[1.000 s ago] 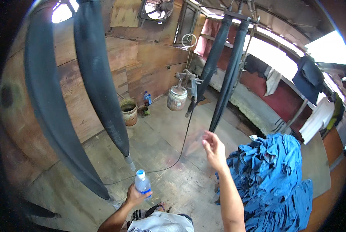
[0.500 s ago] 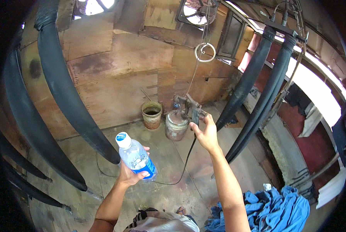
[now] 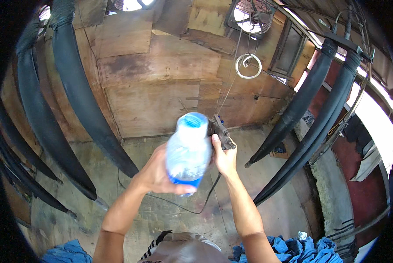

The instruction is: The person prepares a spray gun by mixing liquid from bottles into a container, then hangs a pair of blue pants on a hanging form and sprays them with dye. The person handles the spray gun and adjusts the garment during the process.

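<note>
The bottle (image 3: 187, 153) has moved closer to the spray gun (image 3: 222, 131) since the earlier frame. The left hand (image 3: 155, 172) has its grip wrapped around the bottle, mid-scene above the floor (image 3: 275, 219). Just right of it, the right hand (image 3: 225, 161) has its grip closed on the gun. Blue cloth (image 3: 286, 250) lies near right.

seeing long dark tapering tubes (image 3: 83, 103) on both sides, a white ring (image 3: 248, 77) in front of a patched wooden wall (image 3: 155, 65), and a fan (image 3: 259, 17) higher up; noticing crumpled blue cloth (image 3: 288, 250) along the lower edge.
</note>
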`<state>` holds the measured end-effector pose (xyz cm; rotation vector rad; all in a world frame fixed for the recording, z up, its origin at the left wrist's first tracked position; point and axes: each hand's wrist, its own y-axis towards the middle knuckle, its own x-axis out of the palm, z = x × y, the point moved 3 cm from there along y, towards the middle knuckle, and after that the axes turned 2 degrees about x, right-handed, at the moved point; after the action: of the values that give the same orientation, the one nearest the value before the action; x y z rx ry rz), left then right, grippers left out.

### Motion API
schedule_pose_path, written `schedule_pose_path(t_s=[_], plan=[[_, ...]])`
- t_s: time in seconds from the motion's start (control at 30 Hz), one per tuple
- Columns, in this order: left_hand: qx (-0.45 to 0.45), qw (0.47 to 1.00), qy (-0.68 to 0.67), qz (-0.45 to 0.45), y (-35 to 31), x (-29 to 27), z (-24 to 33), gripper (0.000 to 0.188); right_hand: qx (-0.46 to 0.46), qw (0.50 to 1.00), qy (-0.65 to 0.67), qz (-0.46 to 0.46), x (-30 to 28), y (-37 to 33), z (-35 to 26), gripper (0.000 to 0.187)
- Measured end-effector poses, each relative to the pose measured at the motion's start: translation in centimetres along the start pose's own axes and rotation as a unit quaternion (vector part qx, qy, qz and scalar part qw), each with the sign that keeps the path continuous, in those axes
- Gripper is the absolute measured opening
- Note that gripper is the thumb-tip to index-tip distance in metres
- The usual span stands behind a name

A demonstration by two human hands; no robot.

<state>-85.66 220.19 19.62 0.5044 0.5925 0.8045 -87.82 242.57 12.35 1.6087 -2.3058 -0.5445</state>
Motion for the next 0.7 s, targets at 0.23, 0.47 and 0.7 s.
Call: schedule_pose_path(t_s=[0.23,0.47,0.7], plan=[[0.002,0.977,-0.033,-0.210,10.0,1.5,3.7,0.077,-0.070,0.997,-0.010,0.033,-0.3,-3.6,-4.2,0.030],[-0.043,0.968,-0.170,-0.181,13.2,2.3,2.3,0.050,0.050,0.992,0.025,0.114,-3.1,-6.0,-7.3,0.028],[-0.037,0.981,-0.150,-0.114,15.9,3.4,-1.9,0.052,0.145,0.977,-0.070,0.139,-7.7,-9.3,-1.1,0.042]])
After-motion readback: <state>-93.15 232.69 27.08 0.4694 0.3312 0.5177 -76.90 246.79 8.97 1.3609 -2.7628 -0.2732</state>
